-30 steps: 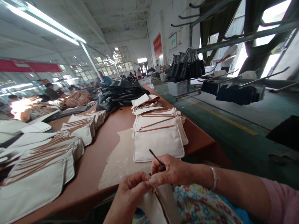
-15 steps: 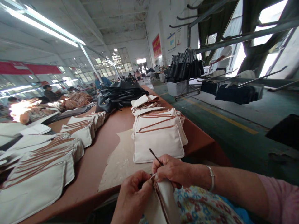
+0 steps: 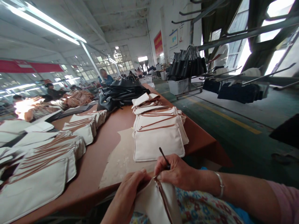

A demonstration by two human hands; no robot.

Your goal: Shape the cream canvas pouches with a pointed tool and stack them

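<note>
A cream pouch point(image 3: 149, 203) with a brown zipper strip is held upright at the front edge of the table, over my lap. My right hand point(image 3: 178, 174) pinches its top corner at the zipper end. Between the fingers of that same hand a slim dark tool point(image 3: 163, 155) with a narrow flattened tip points up and left; its other end is hidden in the hand. My left hand point(image 3: 130, 188) is closed on the pouch's left upper edge, with some fingertips hidden behind the fabric. Just beyond my hands lies a row of overlapping cream pouches point(image 3: 158, 143) with brown zippers.
The brown-covered table point(image 3: 114, 137) bears a worn cardboard sheet point(image 3: 114, 168), more cream pouches point(image 3: 42, 177) at left and a heap of black bags point(image 3: 126, 91). A metal rack point(image 3: 233, 35) with hanging black bags point(image 3: 187, 65) stands to the right. People sit farther back.
My left hand has shifted left and flattened along the pouch, whose left side is spread wider. The tool in my right hand has moved slightly right. The view has shifted a little.
</note>
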